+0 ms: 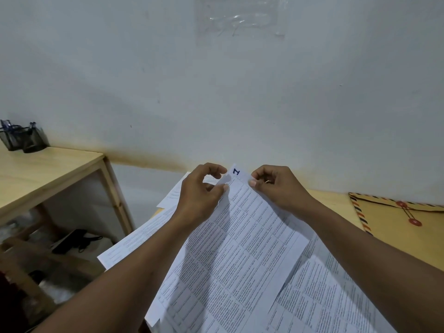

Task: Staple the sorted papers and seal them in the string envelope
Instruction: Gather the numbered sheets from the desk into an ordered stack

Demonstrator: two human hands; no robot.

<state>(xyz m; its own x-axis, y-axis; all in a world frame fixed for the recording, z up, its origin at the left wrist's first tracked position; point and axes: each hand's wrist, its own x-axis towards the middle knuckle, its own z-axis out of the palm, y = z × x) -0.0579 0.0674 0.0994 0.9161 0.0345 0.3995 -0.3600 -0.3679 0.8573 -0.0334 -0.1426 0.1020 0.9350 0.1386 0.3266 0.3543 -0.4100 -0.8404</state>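
A printed sheet (pixel 242 239) covered in table text, marked "1" in blue at its top corner, is lifted off the desk. My left hand (pixel 200 193) pinches its upper left edge between thumb and fingers. My right hand (pixel 276 186) pinches the upper right edge. More printed sheets (pixel 319 296) lie spread beneath and to both sides on the wooden desk (pixel 336 200). A brown string envelope (pixel 389 227) with red button ties and a striped border lies flat at the right, against the wall. No stapler is in view.
A second wooden table (pixel 48 169) stands at the left, with a dark mesh pen holder (pixel 24 138) on it. Under it sit wooden bars and a black object (pixel 74 240). A white wall (pixel 216 92) is close behind the desk.
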